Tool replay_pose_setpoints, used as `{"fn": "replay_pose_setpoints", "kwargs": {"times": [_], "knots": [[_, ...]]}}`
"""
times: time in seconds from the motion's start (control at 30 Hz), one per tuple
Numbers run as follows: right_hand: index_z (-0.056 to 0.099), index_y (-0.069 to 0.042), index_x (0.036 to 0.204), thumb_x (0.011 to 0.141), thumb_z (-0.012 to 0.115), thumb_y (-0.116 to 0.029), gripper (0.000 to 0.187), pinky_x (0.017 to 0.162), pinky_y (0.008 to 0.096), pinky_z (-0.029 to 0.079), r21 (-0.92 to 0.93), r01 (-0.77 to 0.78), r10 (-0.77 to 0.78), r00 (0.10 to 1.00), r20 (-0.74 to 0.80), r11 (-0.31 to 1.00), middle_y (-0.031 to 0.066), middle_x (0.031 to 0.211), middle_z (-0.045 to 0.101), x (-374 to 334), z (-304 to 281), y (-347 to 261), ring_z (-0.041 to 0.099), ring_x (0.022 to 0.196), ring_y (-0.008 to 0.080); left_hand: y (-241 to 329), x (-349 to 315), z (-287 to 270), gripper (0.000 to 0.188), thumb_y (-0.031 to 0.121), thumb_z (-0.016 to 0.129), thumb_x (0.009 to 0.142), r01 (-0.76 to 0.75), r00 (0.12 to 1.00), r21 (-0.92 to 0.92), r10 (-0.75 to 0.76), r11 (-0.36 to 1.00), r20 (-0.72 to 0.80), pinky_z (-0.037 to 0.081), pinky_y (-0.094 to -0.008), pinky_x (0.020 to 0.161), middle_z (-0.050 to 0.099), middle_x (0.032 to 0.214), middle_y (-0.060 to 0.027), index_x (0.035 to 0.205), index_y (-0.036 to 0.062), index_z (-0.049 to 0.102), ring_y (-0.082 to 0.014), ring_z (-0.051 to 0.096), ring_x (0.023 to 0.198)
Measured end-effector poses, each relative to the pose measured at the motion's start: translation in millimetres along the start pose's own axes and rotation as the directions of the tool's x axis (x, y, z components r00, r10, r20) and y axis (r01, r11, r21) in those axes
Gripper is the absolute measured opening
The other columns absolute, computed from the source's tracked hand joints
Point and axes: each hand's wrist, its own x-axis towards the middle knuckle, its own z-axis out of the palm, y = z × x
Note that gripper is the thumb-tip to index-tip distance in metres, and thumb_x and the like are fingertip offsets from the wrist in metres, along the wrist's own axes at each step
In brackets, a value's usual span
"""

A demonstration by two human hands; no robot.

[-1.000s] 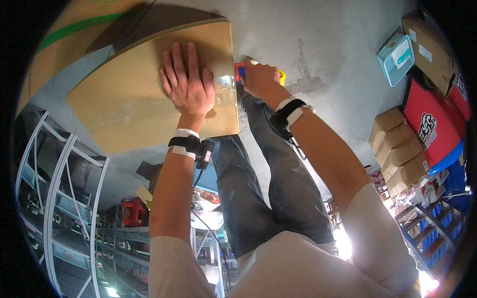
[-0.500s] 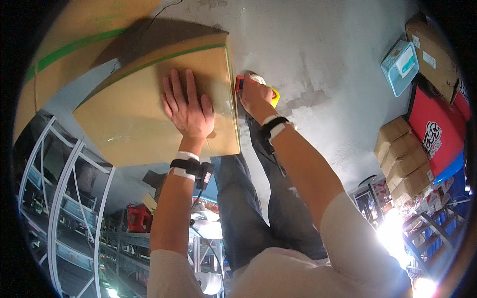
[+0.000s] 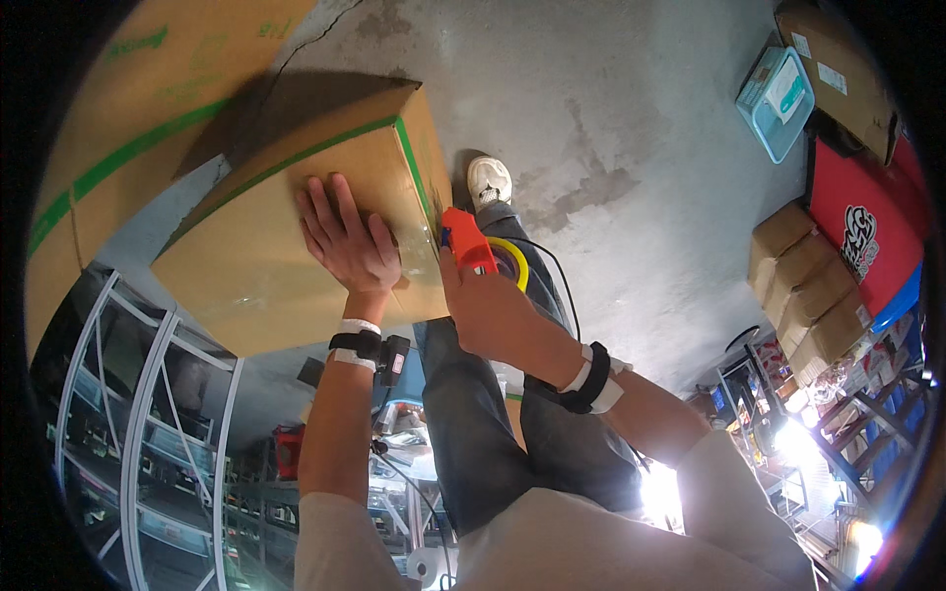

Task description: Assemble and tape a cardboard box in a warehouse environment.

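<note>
Nearby | leg [image 3: 570, 443] behind tape dispenser [image 3: 471, 241] | shoe [image 3: 489, 182] near carton [image 3: 261, 261] | boxes [image 3: 808, 291] rightward

Red panel [image 3: 836, 182], right: black-and-white stylised lettering [image 3: 860, 241] displayed. Brown carton [image 3: 857, 110], upper right: two white labels [image 3: 832, 80] affixed, print too small to be read. Large carton [image 3: 118, 108], left: green markings [image 3: 138, 42] printed, illegible.

White glare [image 3: 796, 443] flares lower right, fisheye edges curving into black.

The nearer tan cardboard box [image 3: 286, 286] is edged in green; the tape dispenser [image 3: 470, 242] is coloured orange-red and yellow; the far-right tub [image 3: 775, 141] is tinted light blue.
</note>
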Motion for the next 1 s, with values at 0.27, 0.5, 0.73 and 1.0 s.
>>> {"fn": "replay_pose_setpoints", "kwargs": {"times": [0.27, 0.5, 0.73, 1.0], "knots": [[0.042, 0.01, 0.138, 0.08, 0.066, -0.006, 0.065, 0.064, 0.0487, 0.059, -0.133, 0.077, -0.088, 0.993, -0.076, 0.988, 0.0208, 0.083, 0.072, 93.3, 43.8, 76.0, 0.073, 0.074, 0.0376, 1.7, 1.4, 4.4, 0.062, 0.039, 0.037, 0.103, 0.019, 1.0, -0.018, -0.019, 1.0, -0.001, 0.022, -0.0573, 0.12, 0.034, 0.163, -0.021, 0.157, 0.0078, 0.042, -0.046, 0.03, 0.149], [0.034, -0.003, 0.149, 0.082, 0.07, -0.019, 0.078, 0.081, 0.0526, 0.056, 0.044, -0.097, 0.091, 0.989, 0.118, 0.994, 0.0256, 0.098, 0.07, 112.7, 27.5, 84.6, 0.069, 0.093, 0.0455, -2.0, 1.7, 0.7, 0.062, 0.037, 0.04, 0.102, 0.019, 1.0, -0.012, -0.019, 1.0, 0.004, 0.021, -0.0564, 0.12, 0.035, 0.163, -0.021, 0.158, 0.0086, 0.04, -0.0454, 0.031, 0.149], [0.036, -0.007, 0.151, 0.081, 0.061, -0.012, 0.075, 0.088, 0.0555, 0.054, 0.241, -0.175, 0.216, 0.964, -0.153, 0.955, 0.0315, 0.111, 0.068, 49.7, 5.3, 94.0, 0.066, 0.101, 0.0506, -3.5, 3.0, -9.4, 0.059, 0.036, 0.038, 0.105, 0.025, 0.999, 0.01, -0.026, 1.0, 0.031, 0.022, -0.0552, 0.121, 0.035, 0.163, -0.0217, 0.156, 0.0076, 0.043, -0.0432, 0.033, 0.15], [0.024, -0.023, 0.159, 0.077, 0.062, -0.006, 0.092, 0.088, 0.0565, 0.055, -0.044, -0.264, 0.237, 0.917, -0.32, 0.964, 0.0329, 0.101, 0.069, 61.3, -74.8, 125.5, 0.068, 0.096, 0.0501, -10.9, -86.5, -30.9, 0.05, 0.02, 0.049, 0.105, 0.443, 0.614, -0.758, -0.778, 0.479, -0.132, 0.031, -0.0479, 0.118, 0.038, 0.159, -0.0198, 0.153, 0.0103, 0.04, -0.0365, 0.043, 0.142]]}}
